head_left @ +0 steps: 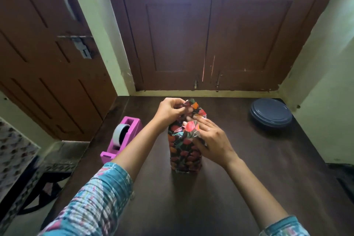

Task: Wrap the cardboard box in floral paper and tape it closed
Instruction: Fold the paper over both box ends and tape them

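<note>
A box wrapped in dark floral paper [183, 151] stands upright on the dark wooden table [249, 168], near its middle. The cardboard itself is hidden under the paper. At the top, loose paper flaps [193, 105] stick up. My left hand [169, 110] pinches the far flap between thumb and fingers. My right hand [212, 140] lies against the box's upper right side, fingers pressing a folded flap down and the thumb around the paper. A pink tape dispenser [122, 136] with a grey tape roll sits left of the box.
A dark blue round lid or plate [271, 114] lies at the table's far right corner. Brown wooden doors stand behind the table and to the left. A patterned seat is at the left, below the table's edge.
</note>
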Available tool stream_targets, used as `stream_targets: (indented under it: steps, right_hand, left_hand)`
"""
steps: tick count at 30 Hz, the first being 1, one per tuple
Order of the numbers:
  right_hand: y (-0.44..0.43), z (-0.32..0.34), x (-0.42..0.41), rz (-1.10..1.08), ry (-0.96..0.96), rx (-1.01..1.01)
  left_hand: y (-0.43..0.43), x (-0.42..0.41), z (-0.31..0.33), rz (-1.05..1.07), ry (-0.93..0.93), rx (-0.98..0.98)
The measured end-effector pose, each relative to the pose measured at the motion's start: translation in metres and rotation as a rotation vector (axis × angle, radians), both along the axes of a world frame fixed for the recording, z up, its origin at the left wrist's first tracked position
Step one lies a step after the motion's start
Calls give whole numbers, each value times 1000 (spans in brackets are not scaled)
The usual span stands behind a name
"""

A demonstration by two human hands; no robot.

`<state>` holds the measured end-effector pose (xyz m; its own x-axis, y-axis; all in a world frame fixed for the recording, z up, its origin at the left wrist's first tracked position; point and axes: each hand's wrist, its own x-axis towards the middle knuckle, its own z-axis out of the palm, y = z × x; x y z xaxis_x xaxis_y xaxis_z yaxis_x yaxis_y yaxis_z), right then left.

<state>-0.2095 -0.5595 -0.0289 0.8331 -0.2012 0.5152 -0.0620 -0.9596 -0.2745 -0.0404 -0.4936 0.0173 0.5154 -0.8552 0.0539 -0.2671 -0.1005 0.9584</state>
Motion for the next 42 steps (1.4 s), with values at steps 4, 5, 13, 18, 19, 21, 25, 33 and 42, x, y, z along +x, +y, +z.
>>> stream_targets:
  steps: [4, 5, 13, 18, 19, 21, 25, 33, 42]
  right_hand:
    - [-1, 13, 1, 28, 37, 57]
    - [-2, 18, 0, 47, 46, 135]
    - [-15, 43, 8, 21, -35, 838]
    - [5, 24, 18, -183, -111, 437]
    - [7, 22, 20, -203, -104, 432]
    - [7, 24, 19, -225, -70, 417]
    - [6, 32, 17, -214, 15, 402]
    - [4, 44, 20, -310, 222, 278]
    - [13, 47, 21, -409, 309, 353]
  left_hand:
    - [-2, 4, -4, 17, 10, 48]
    - [-2, 3, -4, 17, 3, 48]
    - [1, -2, -7, 22, -82, 26]
    - [4, -1, -8, 30, -115, 38]
    - [6, -2, -8, 31, -97, 36]
    - [6, -2, -7, 36, -65, 35]
    - [2, -2, -8, 59, 12, 81]
    - [29, 18, 3, 145, 367, -6]
    - [161, 117, -58, 695, -84, 445]
